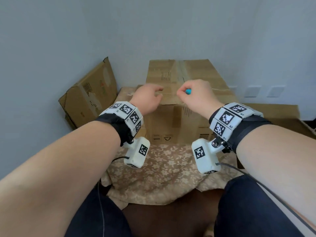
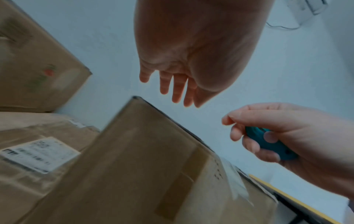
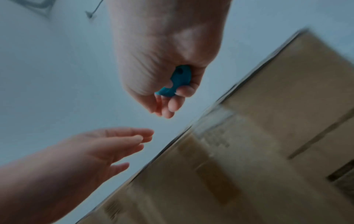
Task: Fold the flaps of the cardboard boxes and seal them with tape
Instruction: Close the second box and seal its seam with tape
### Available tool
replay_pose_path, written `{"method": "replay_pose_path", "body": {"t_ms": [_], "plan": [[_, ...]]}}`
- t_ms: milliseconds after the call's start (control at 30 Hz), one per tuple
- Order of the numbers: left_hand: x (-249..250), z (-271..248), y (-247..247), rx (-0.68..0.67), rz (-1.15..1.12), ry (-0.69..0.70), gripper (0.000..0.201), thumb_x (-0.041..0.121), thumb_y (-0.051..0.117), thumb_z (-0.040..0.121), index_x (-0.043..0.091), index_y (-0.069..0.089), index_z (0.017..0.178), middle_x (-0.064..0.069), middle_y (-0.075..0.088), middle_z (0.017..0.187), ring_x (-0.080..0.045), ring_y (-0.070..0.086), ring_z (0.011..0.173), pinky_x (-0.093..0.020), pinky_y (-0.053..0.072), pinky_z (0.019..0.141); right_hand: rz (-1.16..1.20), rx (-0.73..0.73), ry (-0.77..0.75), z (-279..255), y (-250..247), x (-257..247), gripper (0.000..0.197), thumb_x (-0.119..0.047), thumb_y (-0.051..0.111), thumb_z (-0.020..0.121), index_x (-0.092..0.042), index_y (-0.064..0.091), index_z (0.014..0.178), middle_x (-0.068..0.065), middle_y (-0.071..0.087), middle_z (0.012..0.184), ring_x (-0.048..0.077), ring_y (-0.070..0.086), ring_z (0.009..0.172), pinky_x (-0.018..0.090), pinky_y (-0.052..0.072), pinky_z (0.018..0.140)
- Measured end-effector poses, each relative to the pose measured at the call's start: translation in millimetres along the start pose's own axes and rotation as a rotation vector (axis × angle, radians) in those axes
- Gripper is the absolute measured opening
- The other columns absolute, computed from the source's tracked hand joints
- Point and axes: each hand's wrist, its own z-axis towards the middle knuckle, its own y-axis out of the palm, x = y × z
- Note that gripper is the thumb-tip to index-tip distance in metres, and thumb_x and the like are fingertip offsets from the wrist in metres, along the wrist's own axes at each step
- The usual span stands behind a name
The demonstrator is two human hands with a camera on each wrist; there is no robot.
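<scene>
A closed cardboard box (image 1: 186, 86) stands in front of me on a flowered cloth, with clear tape running along its top seam. My left hand (image 1: 148, 98) hovers over the box's near top edge, fingers relaxed and holding nothing; the left wrist view shows those fingers (image 2: 176, 86) straight above the box (image 2: 134, 159). My right hand (image 1: 193, 93) hangs beside it over the seam, curled round a small blue tool (image 1: 239, 91) — a small blue tool (image 3: 178, 81) gripped in the palm, also seen as the blue tool (image 2: 272, 145).
A flattened carton (image 1: 89, 93) leans on the wall at the left. A lower box (image 1: 126, 93) with a label sits behind left. Another cardboard box (image 1: 277, 115) lies to the right. The flowered cloth (image 1: 164, 168) covers the surface near my knees.
</scene>
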Motion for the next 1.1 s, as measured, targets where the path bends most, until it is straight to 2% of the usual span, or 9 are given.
{"method": "replay_pose_path", "body": {"t_ms": [67,133,233,333,467,567,767,933,1100], "plan": [[11,3,7,-0.075,0.025,0.045,0.04,0.023,0.043,0.098,0.022,0.048,0.138,0.0,0.05,0.141,-0.018,0.054,0.119,-0.024,0.039,0.095,-0.03,0.024,0.079,-4,-12,18,0.029,-0.025,0.053,0.092,-0.006,0.071,0.079,0.003,0.069,0.085,0.019,0.061,0.081,0.024,0.043,0.076],[23,8,15,-0.149,0.072,0.09,0.04,0.026,0.042,0.099,0.022,0.046,0.139,-0.001,0.048,0.142,-0.02,0.05,0.124,-0.027,0.037,0.101,-0.008,-0.03,0.193,-9,-20,36,0.035,-0.029,0.051,0.094,-0.002,0.07,0.081,0.01,0.071,0.08,0.023,0.064,0.068,0.028,0.049,0.066],[38,14,25,-0.227,0.153,0.165,0.042,0.029,0.039,0.101,0.023,0.042,0.142,-0.001,0.041,0.147,-0.021,0.038,0.135,-0.03,0.028,0.109,0.159,-0.231,0.425,-19,-22,56,0.033,-0.033,0.049,0.097,-0.007,0.066,0.085,0.006,0.069,0.079,0.014,0.057,0.057,0.02,0.039,0.046],[46,21,32,-0.28,0.216,0.227,0.043,0.03,0.034,0.102,0.023,0.038,0.144,0.0,0.03,0.153,-0.02,0.031,0.139,-0.03,0.022,0.112,0.266,-0.305,0.592,-26,-17,70,0.039,-0.04,0.051,0.095,-0.005,0.066,0.089,0.005,0.069,0.078,0.012,0.055,0.054,0.019,0.036,0.042],[49,34,41,-0.339,0.26,0.266,0.044,0.032,0.029,0.103,0.024,0.033,0.146,0.001,0.025,0.155,-0.017,0.026,0.141,-0.028,0.019,0.113,0.464,-0.336,0.702,-33,-12,76,0.049,-0.053,0.052,0.092,-0.005,0.064,0.099,0.005,0.07,0.088,0.01,0.053,0.055,0.016,0.036,0.041],[48,41,47,-0.372,0.287,0.259,0.046,0.036,0.027,0.103,0.027,0.028,0.148,0.0,0.022,0.156,-0.019,0.022,0.143,-0.029,0.017,0.114,0.604,-0.419,0.714,-37,-8,74,0.046,-0.053,0.053,0.091,-0.01,0.064,0.1,0.002,0.067,0.095,0.007,0.049,0.057,0.013,0.034,0.041],[50,49,53,-0.415,0.322,0.203,0.056,0.046,0.027,0.1,0.025,0.015,0.151,0.004,0.009,0.159,-0.022,0.007,0.146,-0.043,0.012,0.118,0.736,-0.407,0.635,-39,4,80,0.013,-0.024,0.066,0.089,-0.011,0.064,0.087,0.001,0.062,0.077,0.006,0.048,0.054,0.014,0.033,0.04],[42,53,61,-0.42,0.333,0.205,0.068,0.058,0.03,0.094,0.026,0.014,0.151,0.008,0.007,0.158,-0.021,0.005,0.146,-0.05,0.01,0.117,0.746,-0.411,0.627,-40,16,86,0.013,-0.019,0.066,0.089,-0.012,0.061,0.078,0.001,0.059,0.07,0.007,0.047,0.053,0.014,0.032,0.04],[41,51,63,-0.426,0.408,0.217,0.071,0.061,0.028,0.092,0.026,0.01,0.152,0.01,0.005,0.158,-0.018,0.0,0.147,-0.056,-0.003,0.114,0.693,-0.376,0.612,-41,26,91,0.018,-0.021,0.067,0.089,-0.014,0.06,0.074,0.0,0.058,0.067,0.006,0.045,0.048,0.014,0.031,0.038]]}}
